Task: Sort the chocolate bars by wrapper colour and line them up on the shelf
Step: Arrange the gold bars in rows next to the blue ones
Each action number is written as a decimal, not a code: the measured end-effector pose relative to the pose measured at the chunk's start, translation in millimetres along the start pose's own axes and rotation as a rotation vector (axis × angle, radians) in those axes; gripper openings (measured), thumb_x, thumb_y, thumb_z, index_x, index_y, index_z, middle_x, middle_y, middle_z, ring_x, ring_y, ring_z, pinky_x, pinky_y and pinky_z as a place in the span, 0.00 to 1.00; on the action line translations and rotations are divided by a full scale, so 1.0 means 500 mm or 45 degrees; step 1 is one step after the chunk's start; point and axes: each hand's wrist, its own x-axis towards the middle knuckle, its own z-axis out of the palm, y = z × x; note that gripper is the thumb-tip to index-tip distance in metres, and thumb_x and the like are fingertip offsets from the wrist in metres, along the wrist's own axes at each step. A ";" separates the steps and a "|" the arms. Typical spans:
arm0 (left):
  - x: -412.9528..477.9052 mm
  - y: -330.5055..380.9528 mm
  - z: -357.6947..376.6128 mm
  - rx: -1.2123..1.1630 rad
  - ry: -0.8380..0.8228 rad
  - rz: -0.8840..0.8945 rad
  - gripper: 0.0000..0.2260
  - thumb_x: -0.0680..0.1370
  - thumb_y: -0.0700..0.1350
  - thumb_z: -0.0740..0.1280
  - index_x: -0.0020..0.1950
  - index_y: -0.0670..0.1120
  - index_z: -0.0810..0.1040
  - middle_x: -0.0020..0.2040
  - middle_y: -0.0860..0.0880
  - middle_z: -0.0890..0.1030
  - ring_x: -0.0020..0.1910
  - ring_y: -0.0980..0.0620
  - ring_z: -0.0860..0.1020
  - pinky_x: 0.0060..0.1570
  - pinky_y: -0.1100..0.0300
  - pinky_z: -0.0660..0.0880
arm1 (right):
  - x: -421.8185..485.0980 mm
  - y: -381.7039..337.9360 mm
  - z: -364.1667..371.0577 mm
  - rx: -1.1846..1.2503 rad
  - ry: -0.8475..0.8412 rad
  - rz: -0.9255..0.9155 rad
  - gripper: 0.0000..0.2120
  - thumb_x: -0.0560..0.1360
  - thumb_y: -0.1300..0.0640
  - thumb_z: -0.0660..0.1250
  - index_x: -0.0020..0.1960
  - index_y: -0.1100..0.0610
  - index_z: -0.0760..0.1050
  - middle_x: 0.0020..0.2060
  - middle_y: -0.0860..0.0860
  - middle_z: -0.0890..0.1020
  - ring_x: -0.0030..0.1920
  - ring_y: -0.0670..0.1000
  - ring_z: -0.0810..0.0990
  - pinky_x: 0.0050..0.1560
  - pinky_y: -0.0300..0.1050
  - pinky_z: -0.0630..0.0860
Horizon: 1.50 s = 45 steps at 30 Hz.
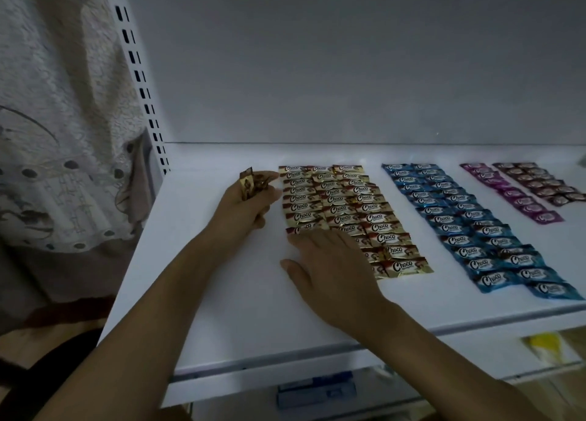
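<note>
Right grip [329, 262] flat on gold rows [336, 195] on shelf [222, 294] | left grip [250, 202] clutching gold bars [249, 184]

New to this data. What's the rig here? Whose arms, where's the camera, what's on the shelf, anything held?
No machine here: a person works with two bare hands. There is only one picture, from a wide-angle camera worn on the person's head, looking forward and down, so the arms reach in from below. The white shelf carries Choco bars sorted by wrapper colour: gold bars on the left, blue bars in the middle, purple bars and dark brown bars to the right, each in neat columns. The left hand grips a small bunch of gold-wrapped bars beside the gold group. The right hand lies flat, fingers straight, on the near end of the gold columns and holds nothing.
</note>
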 end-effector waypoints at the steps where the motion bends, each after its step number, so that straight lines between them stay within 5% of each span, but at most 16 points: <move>1: 0.001 0.000 0.000 -0.076 -0.039 -0.029 0.11 0.79 0.35 0.62 0.58 0.47 0.77 0.41 0.52 0.77 0.34 0.56 0.69 0.27 0.67 0.66 | 0.002 0.000 0.000 -0.003 -0.009 0.002 0.22 0.75 0.45 0.54 0.57 0.56 0.79 0.50 0.51 0.83 0.51 0.53 0.81 0.59 0.51 0.73; 8: -0.004 -0.001 0.003 -0.143 -0.176 -0.053 0.11 0.81 0.42 0.60 0.51 0.50 0.82 0.55 0.48 0.83 0.37 0.56 0.75 0.29 0.66 0.69 | 0.012 -0.001 -0.003 -0.017 0.004 0.015 0.22 0.74 0.43 0.54 0.56 0.52 0.79 0.47 0.49 0.83 0.46 0.51 0.82 0.54 0.50 0.74; 17: -0.017 0.005 0.010 0.005 -0.239 -0.021 0.13 0.73 0.51 0.65 0.54 0.47 0.79 0.48 0.47 0.85 0.27 0.56 0.71 0.24 0.66 0.62 | 0.021 0.020 0.002 0.149 0.116 0.003 0.20 0.74 0.47 0.54 0.57 0.52 0.79 0.48 0.48 0.83 0.47 0.50 0.82 0.53 0.47 0.73; 20: -0.020 0.012 0.014 0.026 -0.267 0.031 0.08 0.75 0.47 0.64 0.49 0.45 0.78 0.32 0.52 0.82 0.23 0.58 0.67 0.22 0.68 0.61 | 0.027 0.016 -0.015 0.661 0.126 0.165 0.18 0.77 0.46 0.58 0.61 0.52 0.76 0.55 0.47 0.80 0.53 0.46 0.79 0.55 0.43 0.73; 23: -0.018 0.012 0.009 0.041 -0.307 0.075 0.06 0.72 0.45 0.68 0.43 0.43 0.75 0.24 0.54 0.72 0.22 0.57 0.66 0.22 0.67 0.61 | 0.046 0.002 -0.041 1.356 0.067 0.500 0.13 0.77 0.48 0.64 0.58 0.53 0.75 0.49 0.45 0.81 0.49 0.44 0.81 0.50 0.40 0.76; 27: -0.013 0.003 0.001 0.114 -0.357 0.092 0.05 0.70 0.43 0.73 0.43 0.44 0.80 0.28 0.47 0.68 0.26 0.53 0.64 0.25 0.64 0.60 | 0.062 0.013 -0.064 1.314 0.260 0.398 0.09 0.75 0.56 0.69 0.54 0.53 0.78 0.43 0.48 0.80 0.40 0.40 0.80 0.37 0.30 0.73; 31: -0.013 0.000 0.004 -0.056 -0.409 0.038 0.09 0.71 0.45 0.73 0.48 0.45 0.80 0.32 0.47 0.74 0.26 0.55 0.63 0.24 0.65 0.60 | 0.062 0.039 -0.079 1.338 0.348 0.310 0.08 0.75 0.61 0.68 0.47 0.50 0.83 0.38 0.51 0.84 0.38 0.56 0.81 0.39 0.48 0.78; 34: -0.012 0.005 0.006 -0.118 -0.360 -0.070 0.17 0.74 0.53 0.64 0.55 0.42 0.77 0.37 0.49 0.82 0.25 0.57 0.62 0.22 0.68 0.59 | 0.054 0.044 -0.093 1.570 0.333 0.462 0.05 0.77 0.60 0.65 0.48 0.54 0.80 0.31 0.52 0.83 0.27 0.52 0.78 0.29 0.44 0.76; 38: -0.010 0.003 0.007 -0.111 -0.264 -0.100 0.15 0.74 0.52 0.63 0.54 0.44 0.78 0.41 0.46 0.82 0.24 0.57 0.61 0.21 0.68 0.57 | 0.044 0.046 -0.083 1.655 0.236 0.563 0.04 0.76 0.59 0.67 0.48 0.58 0.79 0.39 0.53 0.85 0.35 0.52 0.84 0.34 0.40 0.78; 45: -0.006 -0.001 0.002 -0.031 -0.207 -0.076 0.05 0.74 0.40 0.68 0.49 0.42 0.79 0.44 0.40 0.70 0.24 0.57 0.61 0.22 0.66 0.57 | 0.041 0.051 -0.063 1.693 0.269 0.616 0.07 0.75 0.65 0.67 0.50 0.56 0.74 0.37 0.53 0.84 0.36 0.53 0.84 0.35 0.40 0.78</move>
